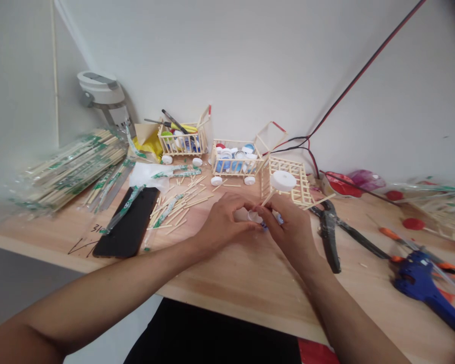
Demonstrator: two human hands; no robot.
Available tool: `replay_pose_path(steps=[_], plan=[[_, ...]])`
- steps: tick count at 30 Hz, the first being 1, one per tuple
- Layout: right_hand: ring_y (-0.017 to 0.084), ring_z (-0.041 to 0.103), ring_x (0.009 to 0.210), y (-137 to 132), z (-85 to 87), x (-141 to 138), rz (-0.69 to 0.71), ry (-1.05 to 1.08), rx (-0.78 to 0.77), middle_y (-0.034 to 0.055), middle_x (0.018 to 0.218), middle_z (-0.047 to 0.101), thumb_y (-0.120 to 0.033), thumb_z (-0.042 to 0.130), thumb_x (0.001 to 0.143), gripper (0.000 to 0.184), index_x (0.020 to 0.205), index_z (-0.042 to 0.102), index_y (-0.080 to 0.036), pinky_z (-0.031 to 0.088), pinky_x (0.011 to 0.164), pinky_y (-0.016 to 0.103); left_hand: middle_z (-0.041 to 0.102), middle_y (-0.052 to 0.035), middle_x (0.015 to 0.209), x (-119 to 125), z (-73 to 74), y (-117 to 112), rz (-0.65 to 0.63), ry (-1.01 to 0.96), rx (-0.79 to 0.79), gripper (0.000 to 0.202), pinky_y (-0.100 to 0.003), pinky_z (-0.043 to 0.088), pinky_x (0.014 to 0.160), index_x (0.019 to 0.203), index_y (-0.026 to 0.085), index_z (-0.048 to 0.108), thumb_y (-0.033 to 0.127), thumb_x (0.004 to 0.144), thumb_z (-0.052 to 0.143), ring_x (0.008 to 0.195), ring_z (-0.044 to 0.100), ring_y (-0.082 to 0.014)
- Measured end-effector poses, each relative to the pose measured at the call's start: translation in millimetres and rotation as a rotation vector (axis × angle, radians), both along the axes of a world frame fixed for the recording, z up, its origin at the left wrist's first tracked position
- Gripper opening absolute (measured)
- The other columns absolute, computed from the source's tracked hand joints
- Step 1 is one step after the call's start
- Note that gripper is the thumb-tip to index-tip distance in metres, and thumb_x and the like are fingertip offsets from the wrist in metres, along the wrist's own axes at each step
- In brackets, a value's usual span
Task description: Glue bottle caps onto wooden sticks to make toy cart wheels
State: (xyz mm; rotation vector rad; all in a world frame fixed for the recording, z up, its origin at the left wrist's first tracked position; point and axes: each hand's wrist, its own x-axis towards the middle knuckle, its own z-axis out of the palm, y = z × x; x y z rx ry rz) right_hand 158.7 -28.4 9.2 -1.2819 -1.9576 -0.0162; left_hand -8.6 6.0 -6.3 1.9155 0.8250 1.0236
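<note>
Far left on the table (250, 298), several bundles of wooden sticks in green-printed plastic sleeves (74, 169) lie in a blurred heap, with a black smartphone (127, 222) nearer the front edge and loose sticks (178, 205) scattered to its right. Behind them stand two small stick-built carts, the left cart (182, 141) and the right cart (237, 159), both filled with bottle caps and each showing two white wheels. In the middle, the left hand (223, 220) and right hand (288, 225) meet with their grips narrow, fingertips closing on a small white bottle cap (255, 217), partly hidden between them. One white cap wheel on a stick (282, 181) rises from the right hand's fingers, just before a flat stick lattice panel (288, 182). To the right lie one pair of black pliers (328, 232), one blue glue gun (420, 283) and three red discs, one of them (413, 224) on a stick. Bare wood stretches between the hands and the table's near edge, which runs diagonally down to the right; the wall closes off the far side.
</note>
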Motion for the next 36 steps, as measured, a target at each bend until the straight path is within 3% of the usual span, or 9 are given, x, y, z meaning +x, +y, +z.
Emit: replay_pose_path(steps=[36], plan=[[0.014,0.053,0.065,-1.3,0.8,-0.1,-0.004,0.017,-0.042,-0.0009,0.067,0.057,-0.026,0.053,0.092,0.02,0.073,0.052,-0.022,0.037,0.06,0.028,0.069,-0.0003,0.1,-0.8,1.2,-0.5,-0.006,0.011,-0.009,0.023,-0.033,0.043,0.094,0.091,0.021,0.067,0.03,0.072,0.077,0.102,0.059,-0.0201]])
